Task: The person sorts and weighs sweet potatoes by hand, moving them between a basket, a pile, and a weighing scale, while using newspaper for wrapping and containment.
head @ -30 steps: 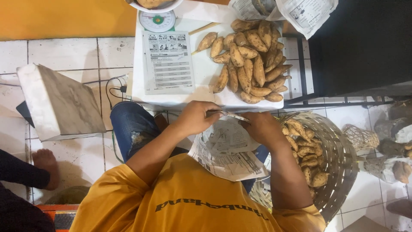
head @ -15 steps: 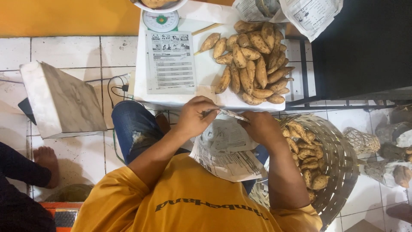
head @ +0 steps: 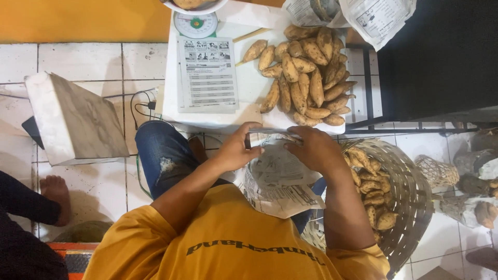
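A sheet of newspaper [head: 277,179] lies across my lap, and both hands grip its far edge. My left hand [head: 236,148] pinches the left part of that edge. My right hand [head: 314,150] covers the right part, fingers curled over the paper. Just beyond the hands is a white table [head: 249,91] with a pile of several brown sweet potatoes [head: 306,72]. Whether anything is wrapped inside the paper is hidden.
A printed sheet [head: 207,72] and a kitchen scale [head: 195,23] sit on the table's left side. A woven basket [head: 410,192] with more sweet potatoes stands at my right. A stone-like block [head: 75,119] lies on the tiled floor left. Another person's foot [head: 54,194] shows at far left.
Both hands have shifted slightly along the newspaper's far edge, folding it; the paper sits a bit more bunched under the right hand.
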